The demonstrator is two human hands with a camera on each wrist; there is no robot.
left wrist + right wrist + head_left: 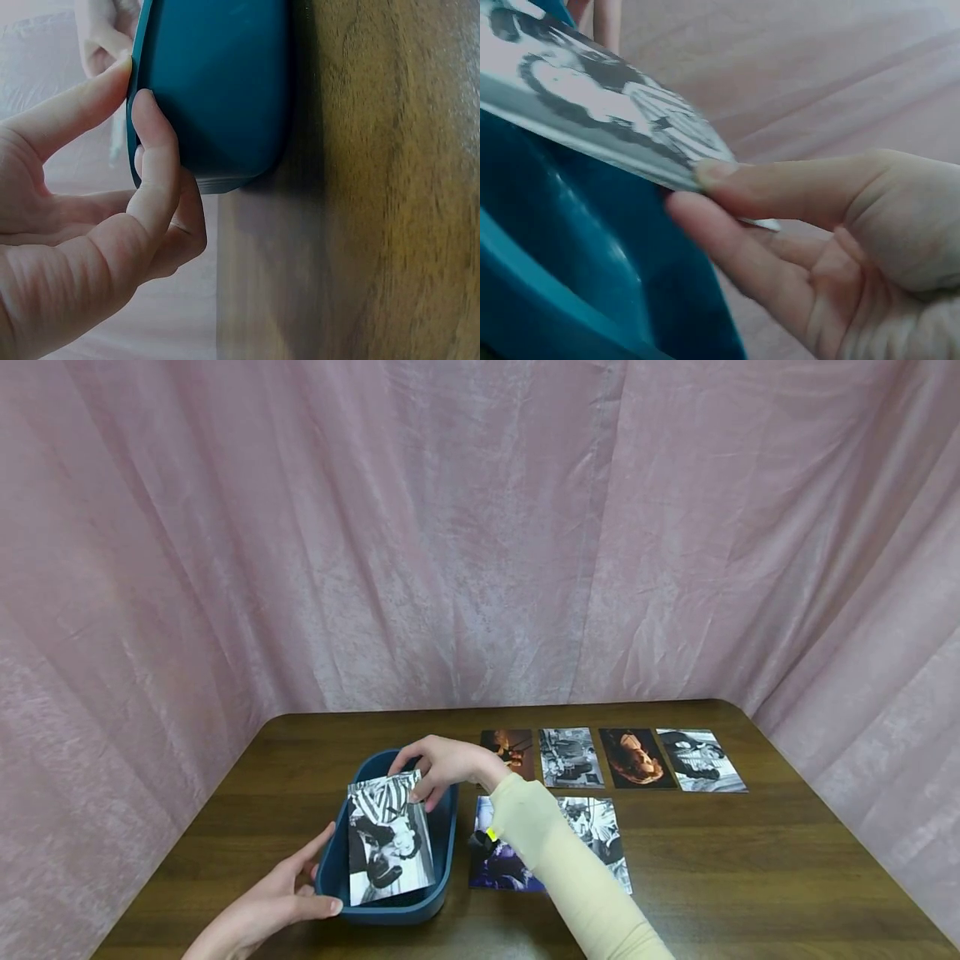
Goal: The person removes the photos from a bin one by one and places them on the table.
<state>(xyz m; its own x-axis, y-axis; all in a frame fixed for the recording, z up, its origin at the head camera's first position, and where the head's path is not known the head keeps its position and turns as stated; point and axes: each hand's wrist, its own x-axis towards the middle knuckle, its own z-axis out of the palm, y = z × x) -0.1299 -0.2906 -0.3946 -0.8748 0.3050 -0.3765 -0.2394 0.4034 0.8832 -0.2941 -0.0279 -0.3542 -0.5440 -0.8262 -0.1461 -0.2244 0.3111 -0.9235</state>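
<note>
My left hand (273,893) holds the near left corner of a blue plastic bin (431,907), its thumb and fingers on the rim. In the left wrist view the fingers bend against the bin's outer wall (225,90). Over the bin, my right hand (442,768) pinches a black-and-white photo print (390,852) by its upper right edge. The right wrist view has the thumb on the print's face (592,90) and a finger beneath. The print tilts across the bin's opening. Whether more prints lie behind it, I cannot tell.
On the brown wooden table (750,860), several prints lie in a back row, among them a dark orange-toned one (637,758). Nearer, a purple print (495,868) and a black-and-white one (603,831) lie partly under my right forearm. Pink curtains (480,543) surround the table.
</note>
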